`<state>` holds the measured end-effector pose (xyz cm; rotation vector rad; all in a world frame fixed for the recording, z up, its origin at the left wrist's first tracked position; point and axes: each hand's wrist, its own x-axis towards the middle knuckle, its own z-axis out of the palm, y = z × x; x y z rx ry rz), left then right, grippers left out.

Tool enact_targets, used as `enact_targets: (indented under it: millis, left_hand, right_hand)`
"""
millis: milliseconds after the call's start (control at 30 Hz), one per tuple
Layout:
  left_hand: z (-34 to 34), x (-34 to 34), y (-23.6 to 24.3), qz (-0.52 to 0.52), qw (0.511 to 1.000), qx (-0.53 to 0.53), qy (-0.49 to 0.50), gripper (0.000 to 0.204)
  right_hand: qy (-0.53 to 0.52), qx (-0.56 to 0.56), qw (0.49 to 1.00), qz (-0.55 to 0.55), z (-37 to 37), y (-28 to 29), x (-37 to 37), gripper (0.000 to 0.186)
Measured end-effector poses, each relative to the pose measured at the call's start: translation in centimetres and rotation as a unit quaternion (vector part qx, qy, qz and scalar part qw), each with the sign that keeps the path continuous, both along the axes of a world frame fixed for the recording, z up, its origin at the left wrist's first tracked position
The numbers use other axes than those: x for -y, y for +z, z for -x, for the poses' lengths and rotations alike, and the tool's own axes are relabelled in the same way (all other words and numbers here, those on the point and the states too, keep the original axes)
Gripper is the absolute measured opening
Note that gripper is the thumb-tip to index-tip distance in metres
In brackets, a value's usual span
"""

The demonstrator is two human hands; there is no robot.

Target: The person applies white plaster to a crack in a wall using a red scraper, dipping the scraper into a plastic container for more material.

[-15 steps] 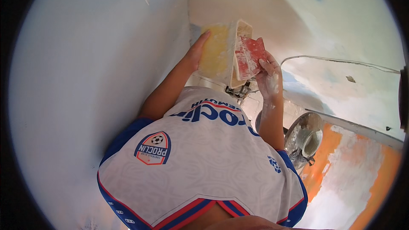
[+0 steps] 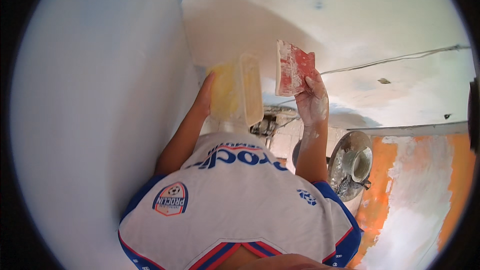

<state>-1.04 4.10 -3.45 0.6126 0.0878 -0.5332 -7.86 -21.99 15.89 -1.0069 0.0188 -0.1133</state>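
In my left hand [image 2: 204,97] is a yellow plastic tub [image 2: 227,90], tilted so that its pale rim faces right. Fingers grip its left side, partly hidden behind it. My right hand [image 2: 314,100], smeared with white paste, pinches a red putty spreader [image 2: 296,69] by its right part. White filler coats much of the blade, thickest along its left edge. The spreader is held up to the right of the tub, apart from it, in front of the pale wall [image 2: 240,25].
A bluish-white wall [image 2: 90,95] runs close along my left side. Cables [image 2: 390,62] cross the wall ahead. To the right, below my forearm, a round dirty tray [image 2: 345,170] holds a pale bucket [image 2: 361,165]. Farther right stands a partly coated orange wall [image 2: 382,190].
The red spreader has come away from the tub's opening, and its blade now stands more upright. The tub has shifted left and lower in the view.
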Motion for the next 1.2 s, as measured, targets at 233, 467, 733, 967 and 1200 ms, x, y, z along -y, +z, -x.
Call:
enact_targets:
  millis: [233, 467, 733, 967, 1200]
  left_hand:
    - [0.6, -1.8, -17.5, 0.006, 0.998, -0.066, -0.02, 0.062]
    - [-4.6, -3.1, -18.1, -0.007, 0.999, -0.041, -0.001, 0.063]
    - [-6.6, -3.0, -15.8, 0.046, 0.998, -0.039, 0.002, 0.066]
    - [-8.0, -2.6, -15.3, 0.046, 0.999, -0.028, 0.011, 0.068]
    - [-9.1, -2.4, -15.9, 0.078, 0.997, -0.013, 0.005, 0.069]
  right_hand:
    - [-0.091, 0.099, 0.991, -0.002, -3.6, -12.5, -2.3, 0.035]
    - [-0.098, 0.224, 0.966, -0.08, -9.5, -8.3, -5.8, 0.039]
    - [-0.457, 0.504, 0.575, 0.454, -19.5, -10.1, -7.2, 0.042]
    - [-0.444, 0.367, 0.421, 0.701, -27.0, -15.0, -7.1, 0.059]
    - [-0.46, 0.47, 0.405, 0.635, -24.4, -16.2, -6.0, 0.055]
